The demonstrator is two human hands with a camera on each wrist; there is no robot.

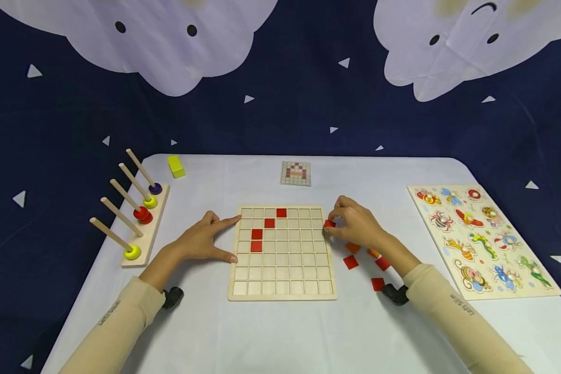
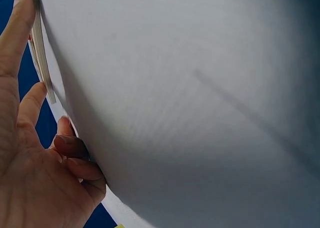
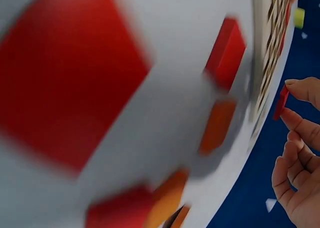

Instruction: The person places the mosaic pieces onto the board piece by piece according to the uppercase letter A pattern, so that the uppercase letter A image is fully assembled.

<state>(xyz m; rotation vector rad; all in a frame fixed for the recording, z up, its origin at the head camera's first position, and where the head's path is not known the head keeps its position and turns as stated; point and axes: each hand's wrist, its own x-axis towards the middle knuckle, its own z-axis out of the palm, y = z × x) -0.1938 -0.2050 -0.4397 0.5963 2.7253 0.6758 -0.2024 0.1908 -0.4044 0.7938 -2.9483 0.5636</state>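
A wooden grid board lies flat in the middle of the table, with several red square tiles set in its upper left cells. Against the board's left edge, my left hand rests its straight index finger and thumb, spread apart. My right hand pinches a red tile between thumb and index finger, just beside the board's upper right edge. Loose red tiles and orange tiles lie under and near the right wrist. The left wrist view shows the left hand touching the board's side.
A small pattern card lies beyond the board. On the left stand a peg rack with coloured rings and a yellow block. An insect puzzle board lies on the right.
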